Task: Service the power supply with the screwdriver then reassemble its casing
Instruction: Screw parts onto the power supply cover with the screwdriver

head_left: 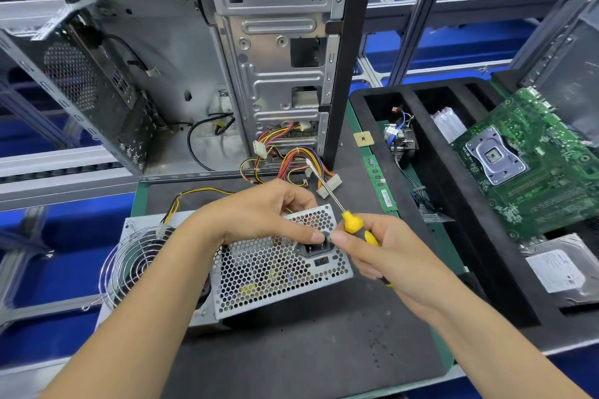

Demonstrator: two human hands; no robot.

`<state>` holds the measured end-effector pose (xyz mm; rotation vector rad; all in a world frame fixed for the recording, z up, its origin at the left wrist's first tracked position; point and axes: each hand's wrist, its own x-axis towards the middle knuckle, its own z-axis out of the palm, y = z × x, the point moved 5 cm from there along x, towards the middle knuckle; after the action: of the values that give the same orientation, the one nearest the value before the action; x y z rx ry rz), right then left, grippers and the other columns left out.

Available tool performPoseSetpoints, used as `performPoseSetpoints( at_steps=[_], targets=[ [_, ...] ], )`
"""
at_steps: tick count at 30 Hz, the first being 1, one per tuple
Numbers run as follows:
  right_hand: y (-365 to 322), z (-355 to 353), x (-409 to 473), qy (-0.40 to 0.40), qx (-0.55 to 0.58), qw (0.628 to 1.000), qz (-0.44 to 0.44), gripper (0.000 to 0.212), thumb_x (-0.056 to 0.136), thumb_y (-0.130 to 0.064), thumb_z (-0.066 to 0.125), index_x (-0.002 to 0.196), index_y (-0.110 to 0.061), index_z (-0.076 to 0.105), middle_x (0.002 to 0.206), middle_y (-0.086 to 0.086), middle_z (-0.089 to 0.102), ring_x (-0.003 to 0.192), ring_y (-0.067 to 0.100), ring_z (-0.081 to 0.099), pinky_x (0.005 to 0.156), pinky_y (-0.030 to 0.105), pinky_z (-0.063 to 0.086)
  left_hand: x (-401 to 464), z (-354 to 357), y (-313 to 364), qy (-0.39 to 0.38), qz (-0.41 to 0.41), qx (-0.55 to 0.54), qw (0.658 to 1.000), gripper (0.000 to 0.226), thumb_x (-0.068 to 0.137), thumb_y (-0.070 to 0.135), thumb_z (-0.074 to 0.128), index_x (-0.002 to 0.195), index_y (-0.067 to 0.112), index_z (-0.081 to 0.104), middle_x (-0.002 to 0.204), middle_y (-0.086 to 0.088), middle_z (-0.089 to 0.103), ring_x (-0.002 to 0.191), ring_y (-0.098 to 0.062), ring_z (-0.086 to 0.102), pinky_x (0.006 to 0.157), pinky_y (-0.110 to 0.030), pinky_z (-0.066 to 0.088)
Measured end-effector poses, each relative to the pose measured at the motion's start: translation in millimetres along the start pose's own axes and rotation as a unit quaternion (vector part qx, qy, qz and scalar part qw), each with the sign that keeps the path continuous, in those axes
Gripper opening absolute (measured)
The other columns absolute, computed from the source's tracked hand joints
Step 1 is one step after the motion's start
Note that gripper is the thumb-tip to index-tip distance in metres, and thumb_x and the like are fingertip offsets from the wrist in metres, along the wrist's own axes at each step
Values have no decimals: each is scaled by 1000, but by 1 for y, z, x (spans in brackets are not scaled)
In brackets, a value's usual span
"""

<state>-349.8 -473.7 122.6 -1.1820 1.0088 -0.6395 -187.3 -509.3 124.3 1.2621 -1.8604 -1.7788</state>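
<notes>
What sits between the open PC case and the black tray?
Head view: a CPU chip and a RAM stick lie between the PC case and the black tray.

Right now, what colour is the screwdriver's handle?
Yellow with black parts, seen best in the head view, where the right hand holds the screwdriver.

An opened computer case [201,58] is stood at the mat's far edge; a motherboard [531,165] and hard drive [564,269] are held in a black tray [460,220] at right.
</notes>
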Motion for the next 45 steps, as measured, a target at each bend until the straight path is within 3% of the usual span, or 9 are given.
performPoseSetpoints(
  at_steps=[10,16,23,29,34,40,45],
  targets=[
    [5,-7,-1,54,-71,996,18,17,89,-22,65,74,-15,59,51,-6,29,46,11,24,44,22,19,0,0,2,-2,5,6,1000,24,84,15,75,91,-4,62,84,-13,66,77,-25,57,72,-43,39],
    [5,-6,0,63,-84,994,13,17,89,-23,63,77,-16,55,50,-9,32,46,11,26,45,22,24,1,0,1,-3,8,5,1000,14,84,12,75,89,3,65,82,-8,67,75,-20,59,69,-36,43],
    [7,-1,0,62,-53,997,13,13,91,-19,61,83,-13,53,46,-11,37,40,7,30,40,19,28,0,0,2,-3,11,13,1000,9,84,16,76,82,16,67,75,3,66,70,-14,57,63,-29,41],
    [7,0,1,53,-1,999,-2,10,91,-10,60,96,-6,51,45,-16,44,39,7,29,40,19,26,1,0,1,-4,13,-1,1000,11,84,17,75,85,10,66,80,-2,64,76,-21,55,71,-41,39],
    [9,1,2,62,13,998,-19,9,91,-10,60,92,-7,52,54,-5,41,41,8,28,41,21,24,1,0,4,-12,24,21,999,13,90,20,68,83,11,65,76,3,61,74,-13,52,69,-32,37],
    [10,2,2,56,12,997,-49,7,92,-11,59,89,-7,54,56,1,34,43,11,28,42,20,25,1,1,6,-20,6,13,1000,25,88,27,71,88,3,62,75,-5,56,69,-16,46,61,-26,34],
    [11,2,1,54,24,997,-43,17,86,-20,66,89,-9,53,53,1,36,42,11,30,42,20,28,6,3,10,-6,4,62,998,45,77,41,79,94,2,64,87,-33,60,72,-24,52,66,-40,36]
  ],
)
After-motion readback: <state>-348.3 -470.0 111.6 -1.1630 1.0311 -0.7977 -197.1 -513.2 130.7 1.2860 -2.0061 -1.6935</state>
